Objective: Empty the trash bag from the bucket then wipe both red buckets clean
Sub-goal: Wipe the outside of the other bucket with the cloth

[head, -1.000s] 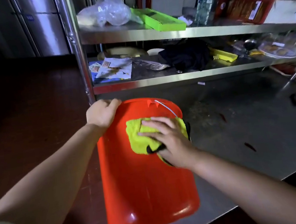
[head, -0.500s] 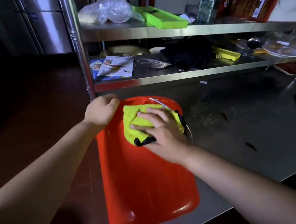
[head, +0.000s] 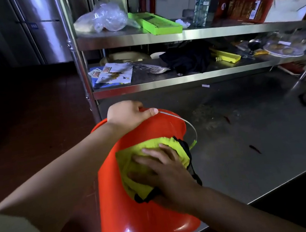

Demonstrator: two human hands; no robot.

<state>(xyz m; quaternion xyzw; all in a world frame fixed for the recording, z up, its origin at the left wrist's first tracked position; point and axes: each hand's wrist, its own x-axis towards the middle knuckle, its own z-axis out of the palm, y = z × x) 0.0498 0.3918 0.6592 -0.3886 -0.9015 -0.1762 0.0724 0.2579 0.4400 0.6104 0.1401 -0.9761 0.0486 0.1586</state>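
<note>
We see the red bucket lying on its side at the steel table's near corner, its inside hidden from us. Our left hand curls over its rim, thumb along the edge. Under our right hand's flat, spread fingers, the yellow cloth presses against the bucket's wall.
</note>
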